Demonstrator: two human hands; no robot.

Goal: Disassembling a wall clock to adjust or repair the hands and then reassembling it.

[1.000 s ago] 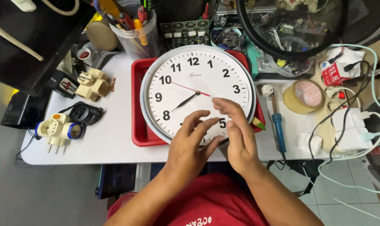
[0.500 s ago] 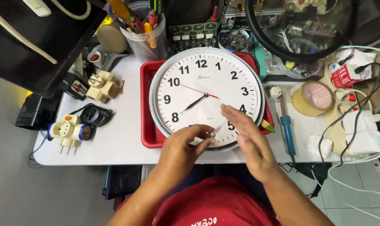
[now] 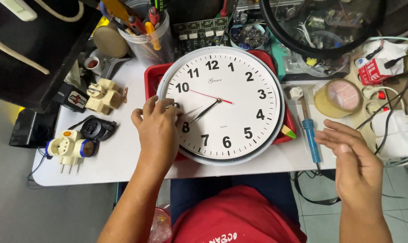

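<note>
While the left hand [image 3: 158, 127] lies flat on the wall clock [image 3: 220, 105], its fingers loosely spread and curled over the left rim near the nine, it grips nothing; it only presses on the glass and edge. The right hand [image 3: 354, 158] hovers open and relaxed, fingers slightly bent, holding nothing, well apart from the clock and off its lower right side. The clock lies face up between the two hands, on a red tray [image 3: 152, 78], its twelve pointing away from the person; being round, it has no long axis. Just left of the right hand's fingertips lies a blue-handled soldering iron [image 3: 309, 130], and a roll of tape [image 3: 338, 97] sits beyond that hand.
</note>
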